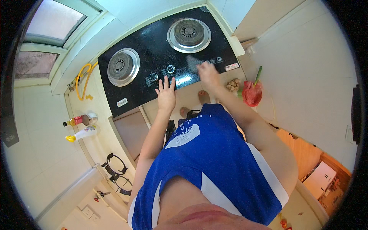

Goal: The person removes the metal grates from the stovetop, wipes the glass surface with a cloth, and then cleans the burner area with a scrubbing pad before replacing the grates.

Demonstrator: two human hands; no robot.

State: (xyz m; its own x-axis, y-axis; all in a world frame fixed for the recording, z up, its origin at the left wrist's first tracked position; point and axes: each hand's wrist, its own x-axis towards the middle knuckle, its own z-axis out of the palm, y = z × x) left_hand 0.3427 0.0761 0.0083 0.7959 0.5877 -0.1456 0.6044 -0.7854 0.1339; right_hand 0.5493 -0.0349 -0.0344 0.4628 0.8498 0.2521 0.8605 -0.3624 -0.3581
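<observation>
A black glass gas cooktop (149, 43) with a wet sheen lies before me. My left hand (166, 95) rests with spread fingers on its front edge, just below the two control knobs (171, 69). My right hand (207, 73) grips a blurred greyish cloth or pad (194, 63) against the glass, below the right burner (189, 32). The left burner (120, 66) sits in its steel ring. Neither burner has a pan support on it.
On the left counter are a yellow gas hose (79, 83), a bottle with a red label (76, 120), a white spray bottle (83, 133) and two black pan supports (115, 165). At right, a red plastic bag (252, 93) lies beside ginger-like roots (233, 84).
</observation>
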